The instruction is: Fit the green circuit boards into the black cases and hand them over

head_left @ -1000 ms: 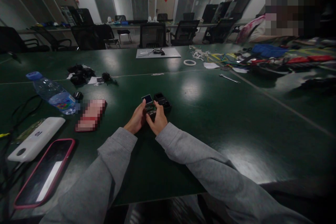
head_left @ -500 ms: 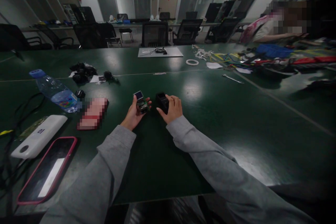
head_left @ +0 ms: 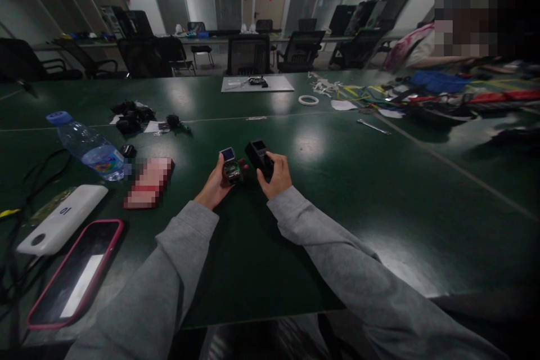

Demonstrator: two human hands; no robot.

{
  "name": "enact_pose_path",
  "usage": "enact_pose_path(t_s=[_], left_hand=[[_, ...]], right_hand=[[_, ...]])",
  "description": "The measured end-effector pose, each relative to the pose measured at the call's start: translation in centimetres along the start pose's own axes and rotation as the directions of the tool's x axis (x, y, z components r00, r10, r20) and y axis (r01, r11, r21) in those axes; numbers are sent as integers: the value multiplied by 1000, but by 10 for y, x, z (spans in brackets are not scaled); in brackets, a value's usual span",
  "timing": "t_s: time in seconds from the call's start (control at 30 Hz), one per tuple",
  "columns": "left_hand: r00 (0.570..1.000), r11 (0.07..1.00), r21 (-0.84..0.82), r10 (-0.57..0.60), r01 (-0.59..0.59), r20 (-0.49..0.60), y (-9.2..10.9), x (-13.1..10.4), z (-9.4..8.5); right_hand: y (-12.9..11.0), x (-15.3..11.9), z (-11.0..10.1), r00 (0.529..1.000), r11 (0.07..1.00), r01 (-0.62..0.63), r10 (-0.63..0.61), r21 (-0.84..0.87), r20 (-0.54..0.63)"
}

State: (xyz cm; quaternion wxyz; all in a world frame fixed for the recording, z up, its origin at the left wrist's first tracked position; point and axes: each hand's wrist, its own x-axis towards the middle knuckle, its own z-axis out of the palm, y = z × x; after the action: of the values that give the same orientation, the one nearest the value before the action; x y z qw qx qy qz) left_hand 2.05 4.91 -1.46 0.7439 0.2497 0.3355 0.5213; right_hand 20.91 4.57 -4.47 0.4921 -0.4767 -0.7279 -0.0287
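My left hand (head_left: 216,183) holds a small green circuit board (head_left: 232,171) with a little screen (head_left: 228,154) at its upper end. The thumb lies along the screen's left edge, and fingertips show at the board's right side. Close to its right, my right hand (head_left: 277,175) is closed on a black case (head_left: 260,158), gripping its right side and lower end. The case has a window near its top and tilts to the upper left. Board and case are apart, both over the green table (head_left: 248,270).
At the left are a water bottle (head_left: 90,149), a red phone (head_left: 148,183), a white device (head_left: 63,219), a pink-edged phone (head_left: 76,275) and black cables. Black parts (head_left: 133,116) lie beyond. A white tray (head_left: 232,85), tape ring (head_left: 308,100) and wires are farther back. A person sits at upper right.
The black case has risen and turned slightly in my right hand, showing more of its face. The board in my left hand has shifted a little right and tilted more upright.
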Motion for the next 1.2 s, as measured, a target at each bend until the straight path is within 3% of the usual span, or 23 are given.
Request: enact_pose_path(t_s=[0.13, 0.3, 0.73, 1.03, 1.2], left_hand=[[999, 999, 28, -29, 28, 25, -3, 0, 3], [999, 1000, 13, -24, 25, -30, -4, 1, 4], [999, 999, 18, -35, 36, -26, -5, 6, -3], [1000, 999, 24, -29, 29, -9, -4, 5, -2], [999, 999, 18, -32, 32, -19, -3, 3, 0]], right_hand=[[-15, -1, 3, 999, 999, 39, -39, 8, -22], [-25, -4, 9, 995, 1000, -7, 9, -20, 97], [-8, -7, 16, 976, 975, -204, 195, 93, 99], [-18, -4, 7, 987, 990, -98, 84, 99, 137], [-13, -4, 8, 980, 986, -131, 114, 101, 161]])
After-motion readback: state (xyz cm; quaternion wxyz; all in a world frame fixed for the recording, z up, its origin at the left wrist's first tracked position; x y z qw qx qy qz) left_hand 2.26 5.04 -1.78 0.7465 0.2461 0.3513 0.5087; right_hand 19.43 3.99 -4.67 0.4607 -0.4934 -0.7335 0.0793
